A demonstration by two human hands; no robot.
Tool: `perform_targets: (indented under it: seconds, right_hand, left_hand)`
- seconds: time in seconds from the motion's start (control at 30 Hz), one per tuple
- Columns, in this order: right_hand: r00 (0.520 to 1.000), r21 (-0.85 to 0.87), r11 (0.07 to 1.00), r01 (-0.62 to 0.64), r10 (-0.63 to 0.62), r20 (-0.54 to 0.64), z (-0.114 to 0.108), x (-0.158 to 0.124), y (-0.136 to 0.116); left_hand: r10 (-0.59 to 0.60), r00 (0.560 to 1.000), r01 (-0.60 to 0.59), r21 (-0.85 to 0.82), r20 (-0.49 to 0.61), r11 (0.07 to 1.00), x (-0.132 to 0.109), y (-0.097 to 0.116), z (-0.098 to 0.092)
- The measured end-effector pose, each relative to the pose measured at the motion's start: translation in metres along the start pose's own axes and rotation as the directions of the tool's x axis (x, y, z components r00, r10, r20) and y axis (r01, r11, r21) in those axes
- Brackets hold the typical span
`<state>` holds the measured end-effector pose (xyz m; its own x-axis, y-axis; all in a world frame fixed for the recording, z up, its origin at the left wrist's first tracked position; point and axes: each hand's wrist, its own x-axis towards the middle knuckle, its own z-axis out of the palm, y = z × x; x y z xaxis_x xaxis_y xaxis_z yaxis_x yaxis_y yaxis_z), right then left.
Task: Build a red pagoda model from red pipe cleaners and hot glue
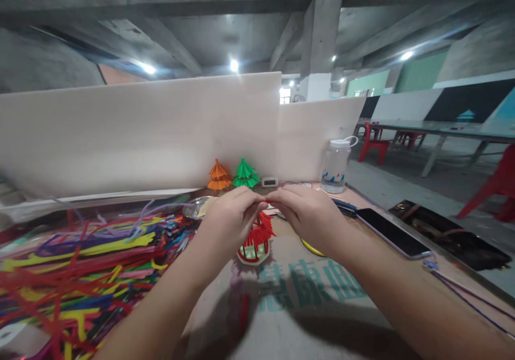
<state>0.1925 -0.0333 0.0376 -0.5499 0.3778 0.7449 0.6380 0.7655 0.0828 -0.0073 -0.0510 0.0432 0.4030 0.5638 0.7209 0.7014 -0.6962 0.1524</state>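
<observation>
- Cardboard-topped bench in a concrete-beamed hall.
- Left hand and right hand, centre frame, grips pinching what seems a short red fuzzy wire.
- Axis left-right, above red wire pagoda.

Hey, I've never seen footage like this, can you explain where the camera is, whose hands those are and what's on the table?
There is no machine: one camera sits on a person's head, looking down at their own bare hands. The left hand and right hand meet, fingertips pinched together, over a red tiered pagoda model on the cardboard-covered table. Whatever they pinch is too small to see. Left lies a heap of coloured pipe cleaners. Behind stand an orange model and a green model; to the right, a water bottle and a phone.
</observation>
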Motion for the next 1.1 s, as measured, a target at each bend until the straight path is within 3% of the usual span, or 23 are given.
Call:
perform_targets:
  seconds: [0.17, 0.27, 0.4, 0.6, 0.8, 0.97, 1.1]
  right_hand:
    - [0.993, -0.006, 0.993, 0.118, -0.118, 0.017, 0.0, -0.004, 0.003]
    - [0.978, -0.002, 0.982, 0.189, -0.188, 0.096, -0.01, -0.01, 0.011]
    - [0.967, 0.017, 0.982, 0.189, -0.189, 0.173, -0.028, -0.016, 0.025]
    - [0.966, 0.118, 0.991, 0.069, -0.096, 0.239, -0.052, -0.015, 0.046]
    - [0.962, 0.081, 0.98, -0.182, 0.16, 0.219, -0.058, -0.019, 0.075]
    - [0.947, -0.01, 0.975, -0.221, 0.217, 0.237, -0.059, -0.02, 0.079]
    - [0.948, 0.041, 0.969, -0.244, 0.229, 0.22, -0.061, -0.021, 0.08]
  left_hand:
    - [0.0, 1.0, 0.001, 0.032, -0.009, 0.999, -0.006, -0.002, -0.006]
    - [0.015, 0.999, -0.017, 0.042, 0.047, 0.999, -0.012, -0.01, -0.011]
    - [0.003, 0.996, -0.002, -0.011, 0.09, 1.0, -0.014, -0.017, -0.019]
    - [-0.004, 1.0, 0.004, 0.03, 0.015, 1.0, -0.012, -0.02, -0.028]
    - [-0.129, 0.989, 0.135, 0.085, -0.075, 0.987, -0.014, -0.036, -0.038]
    - [-0.212, 0.973, 0.216, 0.038, -0.085, 0.976, -0.015, -0.039, -0.04]
    - [-0.229, 0.968, 0.231, 0.002, -0.101, 0.973, -0.015, -0.037, -0.038]
